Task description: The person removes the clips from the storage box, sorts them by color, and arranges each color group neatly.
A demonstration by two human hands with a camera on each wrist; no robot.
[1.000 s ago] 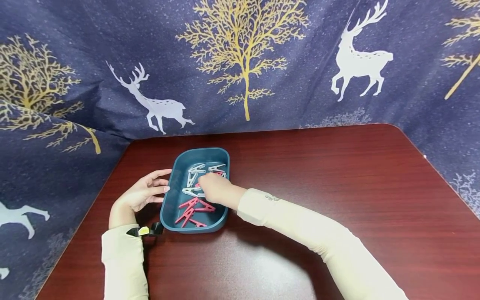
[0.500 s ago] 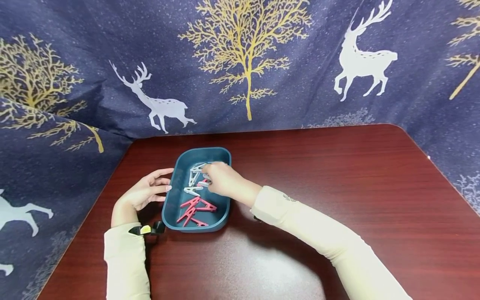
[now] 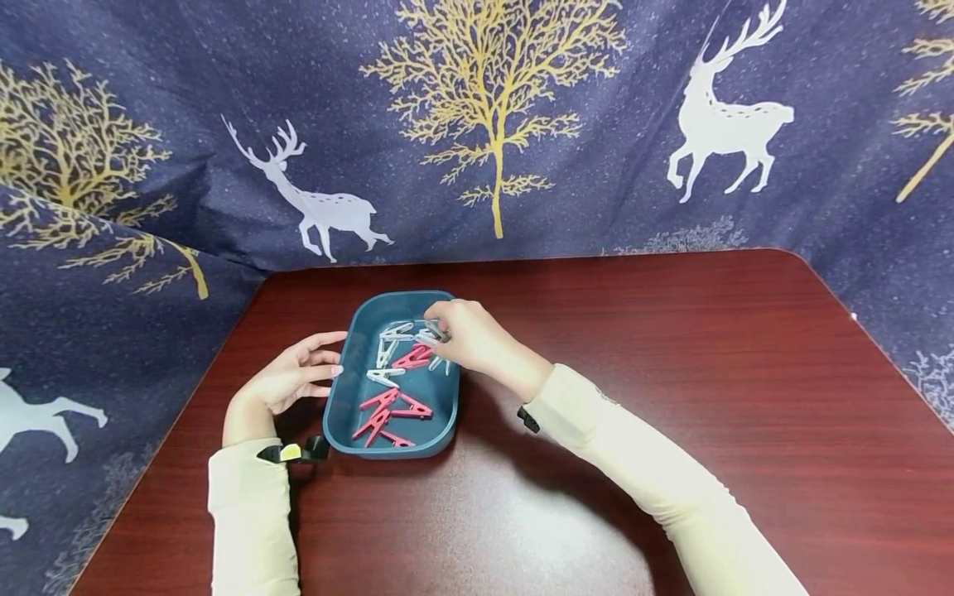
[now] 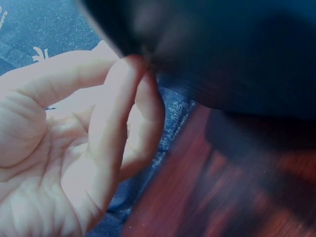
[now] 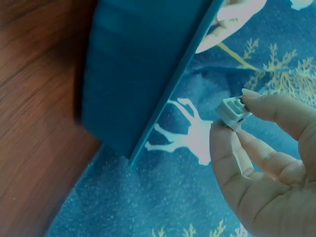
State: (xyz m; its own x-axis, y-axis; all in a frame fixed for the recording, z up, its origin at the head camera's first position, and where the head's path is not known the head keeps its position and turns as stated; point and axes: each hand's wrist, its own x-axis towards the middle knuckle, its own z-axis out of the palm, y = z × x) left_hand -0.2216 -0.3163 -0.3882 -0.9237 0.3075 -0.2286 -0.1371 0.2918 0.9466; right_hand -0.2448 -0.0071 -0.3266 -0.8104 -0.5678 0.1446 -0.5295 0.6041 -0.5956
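Note:
A teal tray [image 3: 350,414] sits on the dark red table and holds several red clothespins [image 3: 391,410] and white clothespins [image 3: 387,348]. My right hand [image 3: 465,339] is raised over the tray's far right side and pinches a white clothespin [image 5: 232,112] between thumb and forefinger. In the head view that clothespin [image 3: 432,334] shows at the fingertips. My left hand [image 3: 291,382] rests with straight fingers against the tray's left wall; the left wrist view shows its fingers [image 4: 123,113] touching the dark rim.
The red wooden table [image 3: 671,356] stretches wide to the right and front of the tray. A blue cloth with gold trees and white deer [image 3: 492,124] walls in the back and both sides. The tray's outer wall [image 5: 138,74] fills the right wrist view.
My right hand has risen from the middle of the tray toward its far right side, lifting a white clothespin with it. The left hand has stayed at the tray's side.

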